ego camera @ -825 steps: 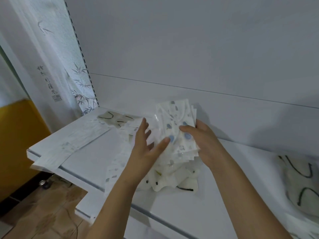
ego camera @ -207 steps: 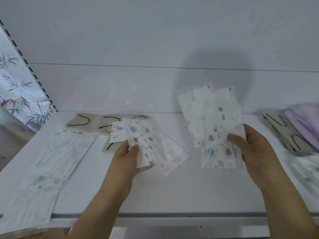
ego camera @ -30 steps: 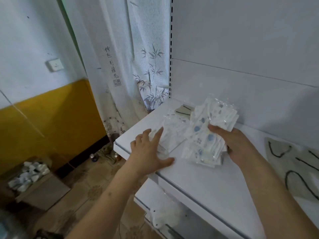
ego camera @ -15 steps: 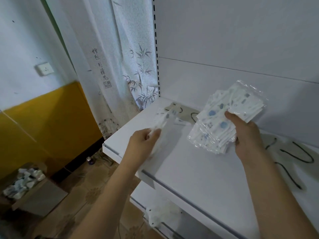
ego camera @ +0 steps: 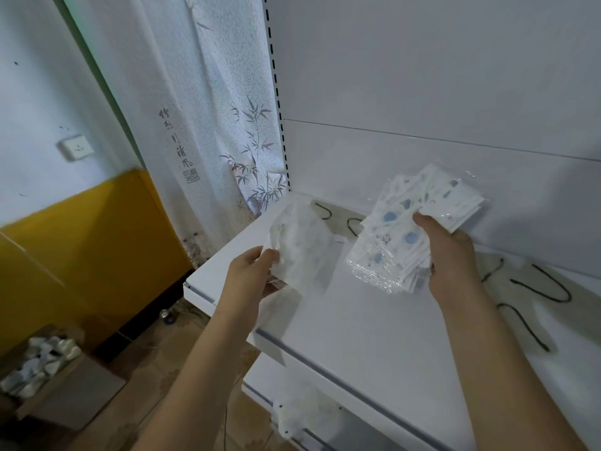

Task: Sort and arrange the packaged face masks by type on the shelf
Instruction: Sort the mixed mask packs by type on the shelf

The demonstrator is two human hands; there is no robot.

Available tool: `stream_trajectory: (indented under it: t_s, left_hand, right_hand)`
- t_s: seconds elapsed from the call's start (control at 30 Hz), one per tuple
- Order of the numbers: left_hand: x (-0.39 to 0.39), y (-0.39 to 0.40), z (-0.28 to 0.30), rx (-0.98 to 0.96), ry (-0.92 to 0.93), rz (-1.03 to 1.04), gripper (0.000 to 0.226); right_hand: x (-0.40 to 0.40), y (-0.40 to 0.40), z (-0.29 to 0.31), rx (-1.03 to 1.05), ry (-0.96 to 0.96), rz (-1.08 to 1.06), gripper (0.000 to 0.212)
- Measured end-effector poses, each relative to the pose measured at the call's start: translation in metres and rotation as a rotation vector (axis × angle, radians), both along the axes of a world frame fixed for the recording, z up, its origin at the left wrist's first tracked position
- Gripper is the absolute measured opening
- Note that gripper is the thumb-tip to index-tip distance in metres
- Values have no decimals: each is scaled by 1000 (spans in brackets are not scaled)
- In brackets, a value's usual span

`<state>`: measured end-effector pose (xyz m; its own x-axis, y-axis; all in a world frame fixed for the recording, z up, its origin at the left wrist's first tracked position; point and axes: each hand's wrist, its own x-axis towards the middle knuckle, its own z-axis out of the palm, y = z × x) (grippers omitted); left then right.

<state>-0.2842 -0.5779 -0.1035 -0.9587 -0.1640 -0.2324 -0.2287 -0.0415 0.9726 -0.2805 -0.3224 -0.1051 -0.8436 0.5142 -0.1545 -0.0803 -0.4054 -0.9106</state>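
Note:
My right hand [ego camera: 450, 255] grips a fanned stack of blue-dotted packaged masks [ego camera: 403, 232] above the white shelf [ego camera: 357, 320]. My left hand [ego camera: 250, 275] holds a pale white packaged mask [ego camera: 302, 249] by its lower edge, lifted over the shelf's left end; it is motion-blurred. Grey packaged masks with black ear loops [ego camera: 533, 297] lie flat on the shelf at the right, and more of them [ego camera: 338, 219] lie at the back behind the held packs.
A bamboo-print curtain [ego camera: 227, 125] hangs left of the shelf's slotted upright. Below is a lower shelf with a white packet [ego camera: 305, 411]. A cardboard box of small items [ego camera: 39, 362] sits on the floor by the yellow wall.
My left hand has picked the pale mask pack off the shelf's left end and raised it. My right hand has lifted the blue-dotted stack slightly and moved it right.

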Motion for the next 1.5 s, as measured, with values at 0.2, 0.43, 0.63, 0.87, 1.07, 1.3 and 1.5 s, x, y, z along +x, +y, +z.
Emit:
stream_trajectory:
  t_s: [0.2, 0.43, 0.63, 0.87, 1.07, 1.3, 1.5]
  left_hand:
    - [1, 4, 0, -181, 311, 102, 17]
    - [18, 63, -16, -410, 470, -133, 11]
    - [-3, 58, -14, 265, 30, 31, 20]
    - [-4, 48, 5, 488, 88, -89, 18]
    - [8, 63, -14, -316, 356, -81, 7]
    - [7, -2, -35, -1125, 379, -163, 50]
    - [5, -39, -38, -1185, 219, -270, 16]
  right_hand:
    - [-3, -9, -2, 94, -90, 77, 6]
    - [0, -51, -11, 93, -164, 422, 48]
    - [-3, -52, -22, 235, -171, 379, 34]
    - [-1, -43, -14, -9, -136, 329, 26]
    - [0, -47, -8, -75, -8, 538, 56]
    - [-9, -33, -24, 66, -153, 167, 23]
    - [-9, -28, -25, -11, -148, 62, 30]
